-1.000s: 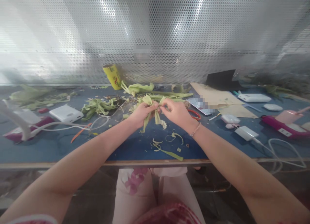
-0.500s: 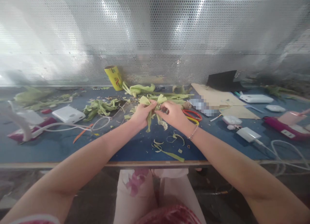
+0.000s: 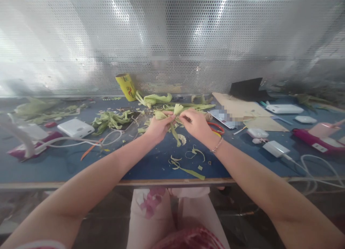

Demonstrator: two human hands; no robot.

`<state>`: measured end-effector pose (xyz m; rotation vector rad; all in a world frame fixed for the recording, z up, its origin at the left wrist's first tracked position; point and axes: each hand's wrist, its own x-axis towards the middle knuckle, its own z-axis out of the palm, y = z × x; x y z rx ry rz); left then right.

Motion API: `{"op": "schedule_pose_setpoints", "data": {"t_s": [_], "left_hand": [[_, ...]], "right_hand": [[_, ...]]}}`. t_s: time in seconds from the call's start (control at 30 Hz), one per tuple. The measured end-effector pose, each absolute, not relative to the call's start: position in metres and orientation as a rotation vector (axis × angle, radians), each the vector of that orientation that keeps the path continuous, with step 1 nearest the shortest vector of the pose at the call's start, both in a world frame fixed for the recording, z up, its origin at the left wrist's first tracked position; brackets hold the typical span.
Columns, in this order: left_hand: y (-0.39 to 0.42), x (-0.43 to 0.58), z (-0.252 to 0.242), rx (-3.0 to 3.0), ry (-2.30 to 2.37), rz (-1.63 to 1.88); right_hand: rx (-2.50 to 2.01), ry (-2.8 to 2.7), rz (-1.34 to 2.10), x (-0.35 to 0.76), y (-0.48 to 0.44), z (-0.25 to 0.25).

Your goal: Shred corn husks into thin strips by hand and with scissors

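Note:
My left hand [image 3: 158, 127] is closed round a bunch of pale green leaf strips [image 3: 175, 134], husk-like, above the middle of the blue table. Some strips stick up over the thumb, and others hang below it, one with a pale curled end. Close on the right, my right hand [image 3: 196, 124] has its fingers pinched together at the bunch. What lies between those fingertips is too small to make out. Red-handled scissors [image 3: 216, 128] lie partly behind my right wrist, and a ball of twine [image 3: 208, 116] shows just beyond that hand.
Peeled scraps [image 3: 188, 171] lie near the table's front edge. Wilted leaves [image 3: 111, 119] and a white power bank [image 3: 76, 128] are on the left. Behind stands a yellow tube [image 3: 126, 87] before a perforated metal screen [image 3: 172, 37]. Cardboard [image 3: 237, 107] and a white charger [image 3: 276, 149] are right.
My right hand has shifted slightly right, away from my left. The bunch has turned in my left hand; fewer strips fan out, and the hanging ones sit farther right.

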<state>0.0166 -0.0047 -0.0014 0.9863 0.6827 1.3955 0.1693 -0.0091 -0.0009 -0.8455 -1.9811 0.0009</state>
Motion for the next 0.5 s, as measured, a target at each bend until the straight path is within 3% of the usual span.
{"op": "schedule_pose_setpoints", "data": {"t_s": [0.5], "left_hand": [[-0.0078,0.0207,-0.0049,1.048,0.732,1.505]], "right_hand": [[-0.766,-2.017,0.152,0.1677,-0.005,-0.004]]}}
